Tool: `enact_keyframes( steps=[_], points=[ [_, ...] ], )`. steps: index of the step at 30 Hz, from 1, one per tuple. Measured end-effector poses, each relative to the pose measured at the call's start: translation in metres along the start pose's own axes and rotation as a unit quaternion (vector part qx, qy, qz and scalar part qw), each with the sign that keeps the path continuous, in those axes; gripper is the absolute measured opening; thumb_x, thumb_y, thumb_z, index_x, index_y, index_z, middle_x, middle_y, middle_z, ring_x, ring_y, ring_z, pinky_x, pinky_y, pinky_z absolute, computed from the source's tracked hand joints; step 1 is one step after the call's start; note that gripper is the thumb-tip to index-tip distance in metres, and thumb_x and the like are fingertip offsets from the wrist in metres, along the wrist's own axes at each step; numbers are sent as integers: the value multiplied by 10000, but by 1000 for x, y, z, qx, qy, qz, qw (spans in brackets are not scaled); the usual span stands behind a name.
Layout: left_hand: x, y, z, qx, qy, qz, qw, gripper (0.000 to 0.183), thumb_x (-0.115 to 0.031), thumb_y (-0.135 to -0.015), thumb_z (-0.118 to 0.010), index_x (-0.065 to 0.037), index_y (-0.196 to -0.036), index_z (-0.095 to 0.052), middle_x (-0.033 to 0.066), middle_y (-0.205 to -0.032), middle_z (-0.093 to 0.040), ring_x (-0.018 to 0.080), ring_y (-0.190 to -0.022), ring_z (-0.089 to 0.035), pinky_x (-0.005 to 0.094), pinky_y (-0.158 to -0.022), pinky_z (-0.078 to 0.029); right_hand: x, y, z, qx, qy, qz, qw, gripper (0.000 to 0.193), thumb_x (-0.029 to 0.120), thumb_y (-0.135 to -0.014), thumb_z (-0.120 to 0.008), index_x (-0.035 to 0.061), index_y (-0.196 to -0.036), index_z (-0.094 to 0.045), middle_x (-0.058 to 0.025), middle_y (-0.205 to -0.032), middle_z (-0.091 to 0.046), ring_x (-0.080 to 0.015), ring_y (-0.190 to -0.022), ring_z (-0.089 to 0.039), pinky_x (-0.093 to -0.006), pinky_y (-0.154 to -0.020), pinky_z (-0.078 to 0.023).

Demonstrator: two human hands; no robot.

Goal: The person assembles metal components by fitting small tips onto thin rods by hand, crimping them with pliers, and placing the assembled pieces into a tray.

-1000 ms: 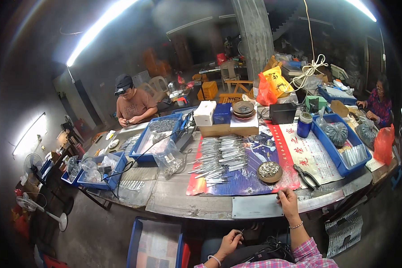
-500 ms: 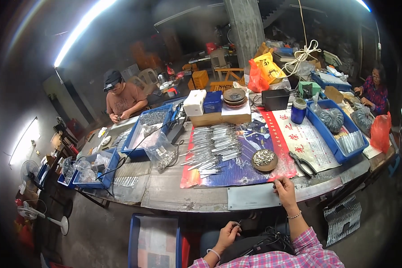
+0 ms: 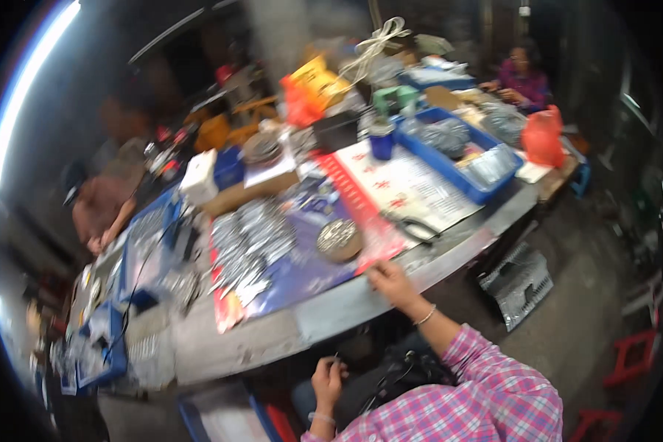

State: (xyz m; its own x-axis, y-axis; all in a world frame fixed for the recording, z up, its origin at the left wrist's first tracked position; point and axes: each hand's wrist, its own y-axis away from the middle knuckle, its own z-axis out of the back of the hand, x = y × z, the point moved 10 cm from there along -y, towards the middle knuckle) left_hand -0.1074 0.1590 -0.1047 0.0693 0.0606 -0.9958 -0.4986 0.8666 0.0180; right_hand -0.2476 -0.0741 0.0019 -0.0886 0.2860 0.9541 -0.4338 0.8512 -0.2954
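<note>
My right hand (image 3: 392,284) hovers by the table's front edge, fingers pinched; whatever they may hold is too small and blurred to name. Just beyond it sits a round dish (image 3: 351,253) heaped with small metal pieces (image 3: 337,234). Lower down, over my lap, my left hand (image 3: 328,383) is closed, with a small dark tip showing at its fingers that I cannot identify. Rows of slim silvery metal pieces (image 3: 252,239) lie on the blue and red printed sheet (image 3: 313,261), left of the dish. Black-handled pliers (image 3: 414,225) rest to its right.
Blue trays (image 3: 481,196) with bagged parts stand at the right and left of the table (image 3: 272,346). A dark blue jar (image 3: 381,141) is behind the pliers. Another blue tray (image 3: 261,416) is below the table edge. Two other people sit at far left and far right.
The whole view has swung to the right and tilted, blurring the picture. My right hand remains near the table edge and my left hand over my lap, both still closed.
</note>
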Motion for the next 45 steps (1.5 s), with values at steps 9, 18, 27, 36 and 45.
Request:
enact_keyframes(
  steps=[9,18,27,36,45],
  points=[
    [13,-3,2,9,28,-16,999,96,-78,-893,-481,6,-910,-526,84,-705,-612,113,-573,-589,237,-527,-471,-22,-1,-4,12,-46,-21,999,156,171,-884,-538,19,-849,-552,-13,-693,-532,-82,-632,-512,-269,-555,-433],
    [-7,-2,13,-14,79,-18,997,122,-89,-907,-471,5,-964,-522,75,-742,-605,114,-595,-583,224,-564,-471,-4,-1,1,34,1,-65,997,115,120,-867,-554,5,-872,-556,-19,-722,-542,-75,-618,-513,-208,-558,-440],
    [-109,-2,3,85,332,67,937,138,-142,-932,-477,-19,-981,-514,53,-751,-581,95,-581,-554,194,-538,-457,95,47,-102,322,-95,-133,933,135,80,-876,-546,-30,-954,-557,-52,-823,-583,-94,-707,-556,-216,-636,-454],
    [-128,-3,-35,198,499,140,832,178,-249,-926,-492,-72,-933,-504,36,-707,-567,127,-502,-500,227,-485,-399,87,59,-129,345,-229,-197,889,143,104,-867,-581,-5,-952,-548,-35,-833,-585,-82,-711,-547,-206,-628,-450],
    [-127,-4,-51,229,510,156,814,177,-229,-924,-499,-57,-961,-518,44,-724,-582,117,-523,-527,217,-489,-410,91,53,-133,387,-246,-181,870,99,86,-864,-574,-8,-870,-547,-42,-798,-580,-95,-679,-551,-221,-611,-450]
  ],
)
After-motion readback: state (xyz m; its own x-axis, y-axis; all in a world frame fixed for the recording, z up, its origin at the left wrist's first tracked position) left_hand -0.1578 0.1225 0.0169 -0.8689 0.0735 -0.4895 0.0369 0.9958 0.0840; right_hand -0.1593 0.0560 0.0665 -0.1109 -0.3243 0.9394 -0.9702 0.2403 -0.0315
